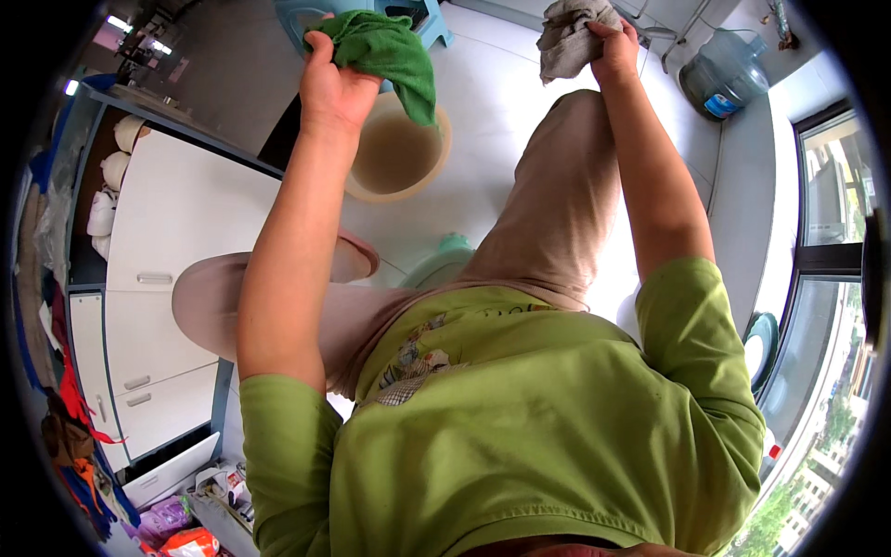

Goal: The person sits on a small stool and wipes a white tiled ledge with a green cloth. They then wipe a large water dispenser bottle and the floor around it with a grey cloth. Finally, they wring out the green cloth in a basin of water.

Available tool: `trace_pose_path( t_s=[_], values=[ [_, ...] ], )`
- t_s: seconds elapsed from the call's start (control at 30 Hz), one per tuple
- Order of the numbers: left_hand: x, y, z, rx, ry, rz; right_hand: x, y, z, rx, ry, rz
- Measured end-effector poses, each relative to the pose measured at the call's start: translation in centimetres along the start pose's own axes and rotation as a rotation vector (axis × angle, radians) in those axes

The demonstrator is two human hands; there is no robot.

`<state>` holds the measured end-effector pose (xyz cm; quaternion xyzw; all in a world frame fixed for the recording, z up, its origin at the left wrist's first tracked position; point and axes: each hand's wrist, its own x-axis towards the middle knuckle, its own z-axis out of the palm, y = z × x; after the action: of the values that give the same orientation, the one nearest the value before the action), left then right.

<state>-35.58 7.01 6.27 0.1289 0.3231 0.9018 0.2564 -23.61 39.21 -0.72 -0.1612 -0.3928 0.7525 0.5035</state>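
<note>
My left hand point(337, 87), palm turned up, holds a bunched green cloth point(390, 52) whose loose end hangs over the rim of a cream plastic basin point(447, 150). Cloudy brownish water point(397, 153) stands in the basin, on the floor. In my right hand point(616, 49) is a crumpled grey-beige cloth point(571, 38), gripped at its edge above and beyond my right knee. The two cloths are well apart.
A light blue plastic stool point(445, 24) stands behind the basin. Beneath me is part of a green plastic seat point(438, 268). White cabinets point(188, 202) line the left. A large water bottle point(724, 73) lies at the right wall, near windows point(828, 181).
</note>
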Motion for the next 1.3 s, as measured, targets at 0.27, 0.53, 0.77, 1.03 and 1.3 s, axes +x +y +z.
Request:
trace_pose_path(
  t_s=[0.27,0.53,0.77,1.03,1.3],
  values=[
    [2.7,-2.9,-2.7,-0.032,0.045,-0.186,-0.6,-2.6,-3.4,0.292,-0.067,0.002],
    [6.5,-10.0,-4.6,-0.034,0.214,-0.448,-5.2,-2.3,-18.3,0.271,0.349,0.028],
    [10.5,-14.3,-5.9,0.145,0.296,-0.487,-13.9,2.3,-32.0,0.165,0.78,-0.006],
    [12.6,-18.6,-11.2,0.199,0.416,-0.613,-16.9,7.5,-36.1,-0.094,1.261,0.103],
    [13.5,-20.7,-14.6,0.19,0.537,-0.777,-10.7,16.1,-37.2,-1.446,0.937,0.504]
  ],
)
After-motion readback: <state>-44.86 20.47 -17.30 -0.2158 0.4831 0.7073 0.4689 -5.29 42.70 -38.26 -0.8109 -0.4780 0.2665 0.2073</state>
